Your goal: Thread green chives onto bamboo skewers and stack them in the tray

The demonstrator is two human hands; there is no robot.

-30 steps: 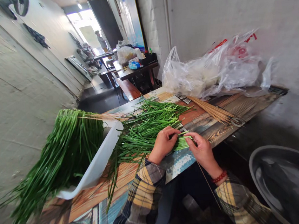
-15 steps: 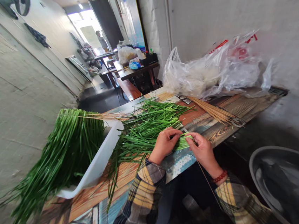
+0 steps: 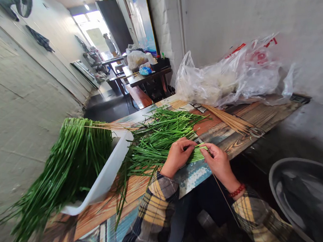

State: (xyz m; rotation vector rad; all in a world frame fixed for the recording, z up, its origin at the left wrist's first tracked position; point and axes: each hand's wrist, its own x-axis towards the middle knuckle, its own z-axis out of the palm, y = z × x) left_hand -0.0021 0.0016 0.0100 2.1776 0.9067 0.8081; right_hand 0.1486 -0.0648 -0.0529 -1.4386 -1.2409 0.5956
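Note:
Near the front edge of the table, my left hand (image 3: 178, 155) is closed, thumb and fingers pinching the pale stem ends of some garlic chives (image 3: 195, 155). My right hand (image 3: 218, 165) is closed at the tips of the same stems, facing the left hand. A thin bamboo skewer (image 3: 225, 198) runs down from under the right fingers toward my lap; its upper end is hidden by that hand. Behind the hands, a loose heap of long green chives (image 3: 149, 147) spreads across the patterned tabletop (image 3: 139, 186).
To the left, a white plastic tub (image 3: 107, 179) holds many skewered chives (image 3: 76, 156) hanging over its side. Bare bamboo skewers (image 3: 227, 120) lie at the right. Clear plastic bags (image 3: 231, 76) rest against the wall. A grey basin (image 3: 279, 193) stands low at right. A person (image 3: 110, 44) is far back.

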